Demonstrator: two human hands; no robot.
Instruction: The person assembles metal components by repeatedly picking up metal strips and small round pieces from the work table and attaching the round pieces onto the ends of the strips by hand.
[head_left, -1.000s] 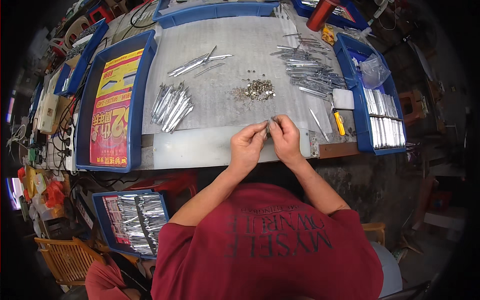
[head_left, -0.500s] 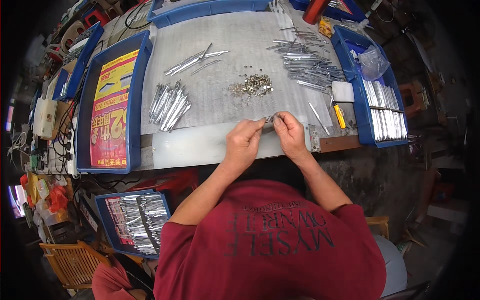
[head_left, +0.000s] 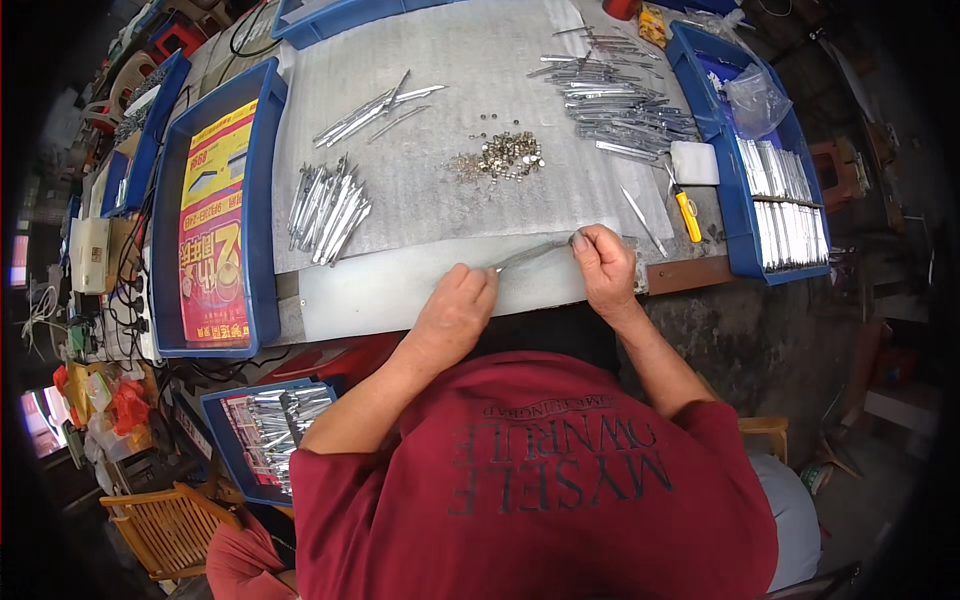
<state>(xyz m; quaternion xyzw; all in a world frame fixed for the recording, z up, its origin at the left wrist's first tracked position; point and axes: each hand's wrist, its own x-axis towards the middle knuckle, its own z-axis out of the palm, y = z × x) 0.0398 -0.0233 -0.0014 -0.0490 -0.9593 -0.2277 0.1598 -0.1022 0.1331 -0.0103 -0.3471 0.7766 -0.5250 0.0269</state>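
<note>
A thin dark metal strip (head_left: 536, 251) spans the gap between my two hands, over the pale board (head_left: 375, 283) at the table's near edge. My left hand (head_left: 461, 305) is closed on the strip's lower end, where a bright tip shows at the fingers. Pinched at the other end, the strip meets my right hand (head_left: 607, 268), which sits a little farther away and to the right. Beyond the hands lies a heap of small round metal pieces (head_left: 512, 155). To the left is a pile of shiny metal strips (head_left: 330, 212). One single strip (head_left: 643, 218) lies right of my right hand.
A larger pile of strips (head_left: 625, 108) covers the back right, with a yellow-handled tool (head_left: 688, 216) and a white block (head_left: 694, 163) beside it. Blue trays (head_left: 262, 215) stand at both sides; the right tray (head_left: 733, 215) holds stacked strips. Another strip-filled tray (head_left: 212, 418) sits lower left.
My hands have moved apart, the left toward me and leftward, the right rightward. The strip now shows stretched between them. The view has shifted slightly.
</note>
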